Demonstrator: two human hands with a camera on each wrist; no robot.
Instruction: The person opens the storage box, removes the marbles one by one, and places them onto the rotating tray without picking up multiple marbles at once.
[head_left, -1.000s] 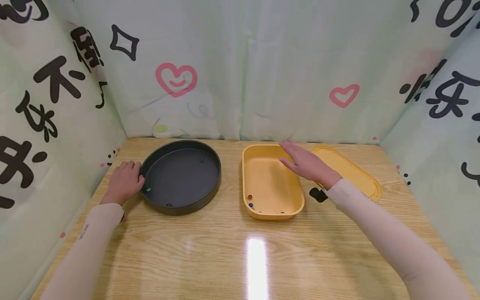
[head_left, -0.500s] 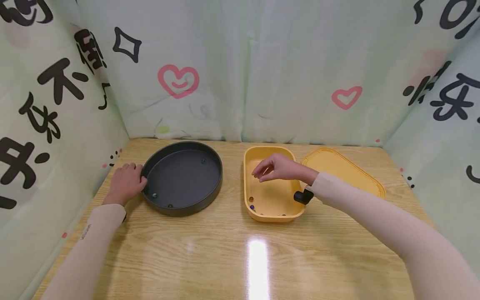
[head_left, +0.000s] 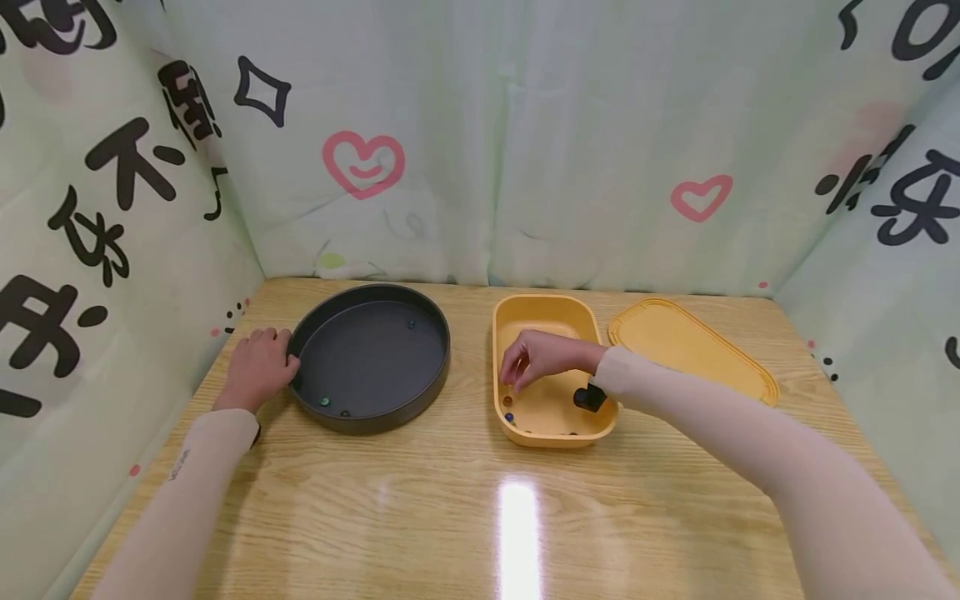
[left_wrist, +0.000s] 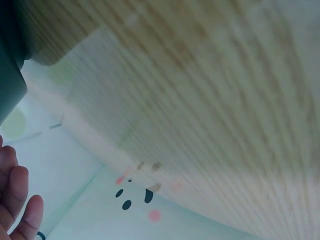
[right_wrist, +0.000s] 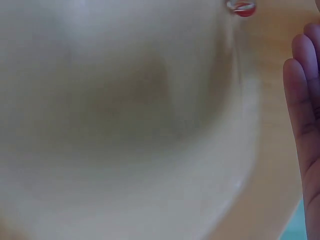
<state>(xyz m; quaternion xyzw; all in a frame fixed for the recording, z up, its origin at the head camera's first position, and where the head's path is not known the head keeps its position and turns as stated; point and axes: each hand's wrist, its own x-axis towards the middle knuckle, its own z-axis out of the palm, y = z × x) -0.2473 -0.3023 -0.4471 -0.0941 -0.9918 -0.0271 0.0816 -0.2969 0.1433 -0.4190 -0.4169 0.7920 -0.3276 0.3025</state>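
The brown marble (head_left: pixel 507 401) lies in the yellow tub (head_left: pixel 553 412) just nearside of the right hand (head_left: pixel 542 353), fingers (head_left: pixel 510 363) parted, the left hand (head_left: pixel 259 367), grip unclear, well apart.

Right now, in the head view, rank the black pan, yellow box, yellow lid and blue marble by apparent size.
1. Black pan
2. Yellow box
3. Yellow lid, partly behind the right sleeve
4. Blue marble

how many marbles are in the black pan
3 visible in the black pan: a green marble and dark marble near the front, a third marble toward back right. More may be hidden by the rim.
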